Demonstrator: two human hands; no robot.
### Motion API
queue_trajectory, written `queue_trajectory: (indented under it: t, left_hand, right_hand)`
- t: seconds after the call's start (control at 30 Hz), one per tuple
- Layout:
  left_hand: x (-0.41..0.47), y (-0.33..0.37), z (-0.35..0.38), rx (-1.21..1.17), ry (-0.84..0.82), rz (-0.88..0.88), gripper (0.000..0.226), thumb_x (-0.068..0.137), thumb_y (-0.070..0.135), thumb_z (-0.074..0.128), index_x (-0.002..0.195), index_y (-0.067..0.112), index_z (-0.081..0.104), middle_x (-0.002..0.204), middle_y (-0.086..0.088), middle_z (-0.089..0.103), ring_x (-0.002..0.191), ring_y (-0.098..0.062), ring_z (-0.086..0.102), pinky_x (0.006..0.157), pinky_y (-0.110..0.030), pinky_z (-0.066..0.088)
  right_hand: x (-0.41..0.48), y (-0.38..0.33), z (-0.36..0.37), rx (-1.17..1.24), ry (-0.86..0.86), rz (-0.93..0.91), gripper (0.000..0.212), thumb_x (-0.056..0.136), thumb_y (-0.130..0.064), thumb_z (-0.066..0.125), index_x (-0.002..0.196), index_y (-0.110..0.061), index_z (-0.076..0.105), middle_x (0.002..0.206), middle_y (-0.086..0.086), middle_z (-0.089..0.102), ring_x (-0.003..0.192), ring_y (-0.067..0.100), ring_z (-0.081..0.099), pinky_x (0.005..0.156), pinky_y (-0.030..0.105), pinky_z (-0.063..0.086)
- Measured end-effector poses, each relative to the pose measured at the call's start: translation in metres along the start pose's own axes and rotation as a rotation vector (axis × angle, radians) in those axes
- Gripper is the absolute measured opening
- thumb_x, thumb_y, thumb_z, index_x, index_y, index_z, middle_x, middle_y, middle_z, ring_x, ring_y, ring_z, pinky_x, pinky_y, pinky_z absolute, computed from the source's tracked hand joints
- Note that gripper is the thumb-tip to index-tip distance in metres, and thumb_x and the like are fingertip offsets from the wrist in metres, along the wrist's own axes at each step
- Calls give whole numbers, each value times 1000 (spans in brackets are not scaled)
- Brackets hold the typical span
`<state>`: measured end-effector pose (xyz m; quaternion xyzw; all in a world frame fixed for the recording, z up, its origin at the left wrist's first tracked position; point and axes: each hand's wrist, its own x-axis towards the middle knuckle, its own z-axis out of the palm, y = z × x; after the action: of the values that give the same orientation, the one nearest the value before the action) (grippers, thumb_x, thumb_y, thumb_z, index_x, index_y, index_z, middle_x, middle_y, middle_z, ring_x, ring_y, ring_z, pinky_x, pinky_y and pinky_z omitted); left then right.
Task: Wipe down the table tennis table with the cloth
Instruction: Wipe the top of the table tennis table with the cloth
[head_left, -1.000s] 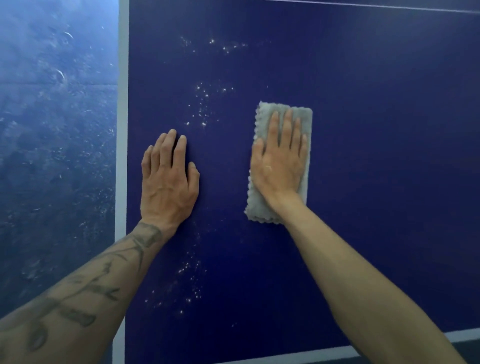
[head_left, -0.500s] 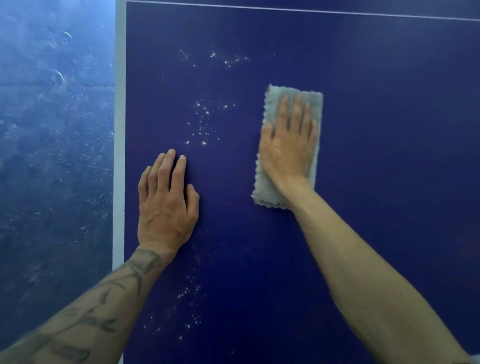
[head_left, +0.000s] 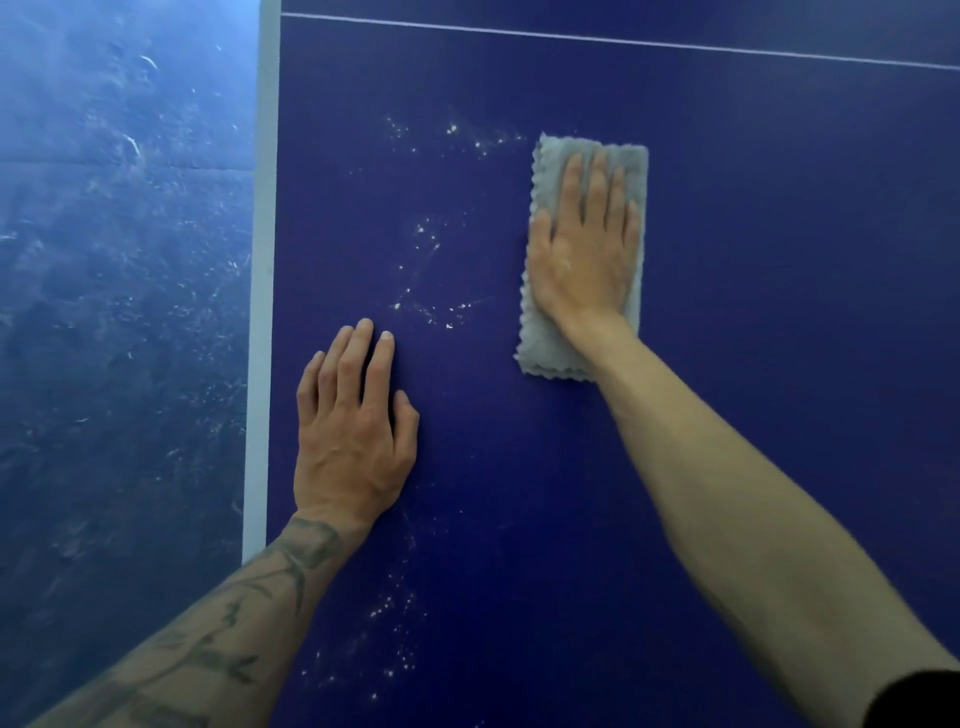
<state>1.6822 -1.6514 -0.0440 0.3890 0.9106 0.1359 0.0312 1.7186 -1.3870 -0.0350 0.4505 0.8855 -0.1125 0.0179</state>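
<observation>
**Mid-wipe, dust lying beside the cloth**

The cloth (head_left: 544, 349) is a grey pad folded long and narrow, with scalloped edges. It lies flat on the blue table (head_left: 753, 322), well in from the white edge stripe (head_left: 260, 312) and short of the thin white line (head_left: 623, 41) at the far side. The right hand (head_left: 582, 260) presses down on it with the palm flat and the fingers straight and close together, not curled round the fabric.

This looks like a wiping stroke in progress, with much of the job left. White specks (head_left: 431, 306) are scattered just left of the cloth, and more lie nearer the person beside the left forearm.

The next move probably calls for sliding the pad left across those specks. It needs even, flat pressure so the fold does not bunch.

The left hand (head_left: 353, 431) rests flat on the table near the stripe, fingers extended, holding nothing. It would need to lift clear of that path. A scuffed blue floor (head_left: 119, 338) shows beyond the table's edge.
</observation>
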Motion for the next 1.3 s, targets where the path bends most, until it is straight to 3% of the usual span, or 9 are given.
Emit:
queue_trajectory:
  t: [0.2,0.4,0.5,0.63,0.73,0.87,1.0,1.2,1.3]
  left_hand:
    - [0,-1,2,14,8,0,57,102,23,44,155,4,45,164,-16,39,155,-33,33,129,-52,21]
    - [0,-3,6,15,-11,1,57,102,23,46,156,5,44,164,-15,37,156,-32,32,129,-53,22]
    - [-1,-5,7,21,-16,6,57,101,22,46,156,5,43,165,-15,37,156,-32,32,129,-53,21]
    - [-2,-6,7,33,-20,6,58,101,23,45,156,4,45,165,-15,37,155,-33,32,128,-53,23]
    - [-1,-6,7,28,-17,7,57,102,25,42,155,4,46,165,-16,37,155,-33,33,128,-54,24]
    - [0,-6,8,26,-29,8,57,103,27,40,155,5,45,165,-15,36,155,-32,32,129,-53,22]
    - [-1,-6,10,38,-26,13,58,102,26,42,156,6,44,166,-15,36,156,-31,31,129,-52,22]
    - [-1,-7,10,49,-27,20,58,102,26,41,156,6,43,166,-14,36,156,-31,30,129,-51,21]
    - [-1,-8,11,44,-28,22,58,103,27,40,157,6,42,167,-13,34,157,-31,29,130,-51,20]
  right_hand:
    - [-45,-17,13,-54,-52,-385,67,112,-41,21,171,-17,4,179,5,-3,166,22,-4,134,44,0]
    - [46,12,-8,-34,2,-17,67,113,-41,20,171,-16,-2,179,8,-6,166,23,-7,134,47,-1]
    - [84,-21,-7,13,18,20,67,112,-43,17,171,-16,-2,179,9,-6,165,25,-7,134,48,-3]
    - [40,-61,5,-33,-36,-303,67,111,-42,18,171,-16,2,179,8,-1,166,25,-3,134,46,-1]
    - [4,-38,5,-105,-87,-492,66,112,-42,18,171,-16,4,179,7,-2,166,23,-4,134,45,1]
    - [55,-13,-8,-73,-62,-258,66,113,-40,23,171,-17,1,180,6,-3,166,21,-5,134,46,-1]
    - [97,-53,-5,-4,-11,-120,68,112,-42,20,171,-14,-1,179,9,-5,166,25,-6,134,47,-2]
    - [19,-69,8,-120,-89,-589,67,112,-42,19,171,-15,3,179,9,-2,166,23,-4,134,45,1]
    - [24,-32,1,-146,-94,-552,66,112,-42,21,171,-17,4,179,7,-1,166,22,-4,134,45,2]
